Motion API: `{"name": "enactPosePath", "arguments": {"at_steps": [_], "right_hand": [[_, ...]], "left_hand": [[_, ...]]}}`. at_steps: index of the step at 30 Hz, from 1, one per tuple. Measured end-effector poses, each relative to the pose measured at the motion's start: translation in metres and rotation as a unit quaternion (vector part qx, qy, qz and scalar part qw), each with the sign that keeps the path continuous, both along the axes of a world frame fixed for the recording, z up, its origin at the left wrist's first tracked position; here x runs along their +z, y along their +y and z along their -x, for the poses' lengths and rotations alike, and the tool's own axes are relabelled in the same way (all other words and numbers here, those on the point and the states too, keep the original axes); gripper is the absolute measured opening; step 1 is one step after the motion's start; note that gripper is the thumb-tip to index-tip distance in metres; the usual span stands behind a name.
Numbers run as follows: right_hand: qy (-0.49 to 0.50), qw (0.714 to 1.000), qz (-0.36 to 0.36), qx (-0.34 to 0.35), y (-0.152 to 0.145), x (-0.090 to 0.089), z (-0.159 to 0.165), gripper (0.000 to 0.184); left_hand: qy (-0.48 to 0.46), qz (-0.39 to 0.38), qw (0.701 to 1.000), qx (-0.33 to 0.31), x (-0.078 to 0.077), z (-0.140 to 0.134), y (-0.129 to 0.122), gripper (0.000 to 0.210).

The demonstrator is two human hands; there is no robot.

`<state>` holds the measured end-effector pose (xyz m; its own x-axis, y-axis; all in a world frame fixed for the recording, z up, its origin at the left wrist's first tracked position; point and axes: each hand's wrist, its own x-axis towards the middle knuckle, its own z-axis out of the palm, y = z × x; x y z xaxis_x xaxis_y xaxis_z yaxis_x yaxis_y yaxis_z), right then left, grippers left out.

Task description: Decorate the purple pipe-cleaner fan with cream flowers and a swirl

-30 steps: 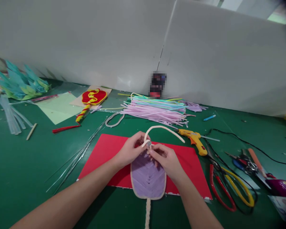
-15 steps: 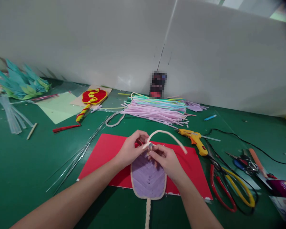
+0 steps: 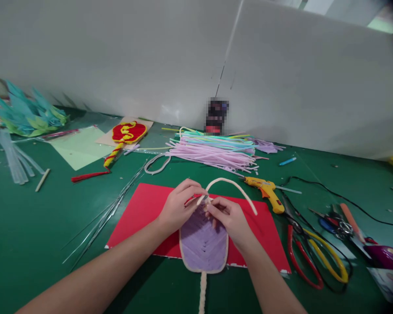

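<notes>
A purple fan (image 3: 203, 244) made of pipe cleaners, with a cream edge and a twisted cream handle (image 3: 202, 292), lies over a red sheet (image 3: 140, 209). At its far end both hands meet. My left hand (image 3: 181, 203) is closed, its fingertips pinching a cream pipe cleaner (image 3: 231, 181). The free end of that strip arches over to the right. My right hand (image 3: 227, 216) is closed too, thumb and fingers pressed on the strip beside the left fingertips. A small greyish bit shows between the fingers, too small to name.
A yellow glue gun (image 3: 265, 192) lies right of the red sheet, near red-and-yellow-handled pliers (image 3: 306, 244) and scissors (image 3: 339, 226). Behind are bundled pipe cleaners (image 3: 212, 155). Thin wires (image 3: 114, 207) and a red-yellow fan (image 3: 127, 133) lie to the left.
My left fingers have shifted slightly right, over the pinched spot, toward my right fingertips. The right hand and the fan have barely moved.
</notes>
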<state>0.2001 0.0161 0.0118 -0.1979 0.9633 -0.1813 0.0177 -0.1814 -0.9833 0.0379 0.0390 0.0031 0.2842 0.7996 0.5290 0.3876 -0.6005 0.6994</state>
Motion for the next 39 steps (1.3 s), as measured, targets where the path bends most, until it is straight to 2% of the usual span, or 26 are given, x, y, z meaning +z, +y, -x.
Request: {"name": "enactPosePath", "arguments": {"at_steps": [11, 20, 28, 35, 39], "right_hand": [[0.049, 0.998, 0.009, -0.042, 0.0003, -0.0008, -0.0013, 0.023], [0.026, 0.999, 0.003, -0.039, 0.0008, -0.0043, 0.0009, 0.022], [0.000, 1.000, -0.007, -0.019, 0.0004, -0.0067, 0.0034, 0.019], [-0.010, 1.000, 0.001, -0.017, 0.0005, -0.0055, 0.0026, 0.022], [-0.009, 1.000, -0.003, -0.009, 0.0007, -0.0027, 0.0026, 0.024]], "left_hand": [[0.011, -0.044, 0.999, -0.017, 0.0012, -0.0006, -0.0018, 0.011], [0.013, -0.063, 0.997, -0.040, 0.0016, -0.0015, -0.0020, 0.011], [-0.019, -0.007, 0.999, -0.032, -0.0012, -0.0007, -0.0001, 0.007], [-0.066, 0.123, 0.990, 0.000, 0.0003, 0.0009, 0.0034, 0.011], [-0.071, 0.151, 0.986, 0.004, 0.0009, 0.0010, 0.0058, 0.017]]}}
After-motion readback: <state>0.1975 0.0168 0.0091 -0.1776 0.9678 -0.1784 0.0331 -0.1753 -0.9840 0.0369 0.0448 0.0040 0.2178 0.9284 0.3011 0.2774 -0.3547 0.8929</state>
